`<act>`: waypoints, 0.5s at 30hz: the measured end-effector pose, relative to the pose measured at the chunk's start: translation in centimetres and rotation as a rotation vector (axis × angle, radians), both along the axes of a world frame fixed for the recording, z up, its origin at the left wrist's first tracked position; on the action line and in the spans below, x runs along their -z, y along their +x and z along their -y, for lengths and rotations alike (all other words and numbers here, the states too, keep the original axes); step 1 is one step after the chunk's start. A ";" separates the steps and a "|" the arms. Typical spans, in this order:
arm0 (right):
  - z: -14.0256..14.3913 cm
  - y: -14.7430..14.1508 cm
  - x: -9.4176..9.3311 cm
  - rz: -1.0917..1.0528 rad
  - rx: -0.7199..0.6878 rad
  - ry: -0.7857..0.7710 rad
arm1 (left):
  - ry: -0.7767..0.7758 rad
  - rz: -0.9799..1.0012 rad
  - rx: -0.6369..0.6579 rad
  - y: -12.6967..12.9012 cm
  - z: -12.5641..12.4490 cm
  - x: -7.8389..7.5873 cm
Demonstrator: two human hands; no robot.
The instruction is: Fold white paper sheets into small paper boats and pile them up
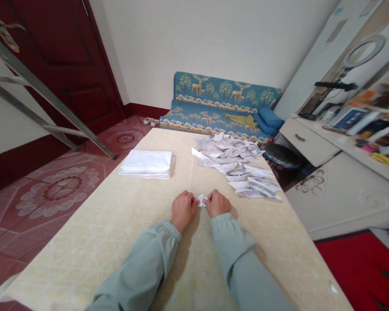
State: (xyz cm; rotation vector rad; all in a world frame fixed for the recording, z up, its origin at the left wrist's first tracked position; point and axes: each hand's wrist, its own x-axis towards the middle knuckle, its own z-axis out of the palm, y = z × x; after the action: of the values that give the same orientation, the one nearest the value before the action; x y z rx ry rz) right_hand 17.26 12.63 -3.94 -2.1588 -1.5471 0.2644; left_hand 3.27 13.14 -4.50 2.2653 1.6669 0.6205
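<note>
Between my two hands is a small folded piece of white paper [201, 200], with a triangular peak showing in the gap. My left hand [183, 210] pinches its left side, and my right hand [218, 203] pinches the right side. Both hands are closed, close above the table, and hide the paper's ends. Beyond my left hand lies a neat stack of white paper sheets [145, 163]. A loose heap of folded paper pieces [228, 151] spreads beyond and to the right of my right hand.
A cream-covered table [129, 242] stretches out before me. Behind it stands a blue patterned sofa [210, 101]. A metal ladder [48, 97] leans at the left near a dark red door [65, 52]. At the right is a white cabinet [343, 194] with cluttered items on top.
</note>
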 end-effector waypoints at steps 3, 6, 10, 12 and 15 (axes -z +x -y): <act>-0.1 0.3 0.2 -0.103 -0.051 0.060 | 0.020 0.139 -0.004 -0.3 0.0 0.2; 0.5 0.4 0.7 -0.195 -0.128 0.140 | 0.027 0.298 0.009 -0.5 -0.2 0.4; 1.9 0.5 1.7 -0.370 -0.192 0.261 | -0.083 0.510 0.098 -0.7 -0.4 0.9; 2.2 0.6 2.3 -0.463 -0.196 0.306 | -0.182 0.655 0.152 -0.7 -0.5 1.1; 2.3 0.6 2.8 -0.589 -0.171 0.365 | -0.311 0.873 0.220 -0.5 -0.5 1.3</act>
State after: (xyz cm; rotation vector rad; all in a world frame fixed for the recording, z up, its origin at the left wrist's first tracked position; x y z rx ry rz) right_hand 17.88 10.34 -6.78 -1.4901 -1.3066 0.5670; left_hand 2.73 13.60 -5.80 1.5615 0.9801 1.0121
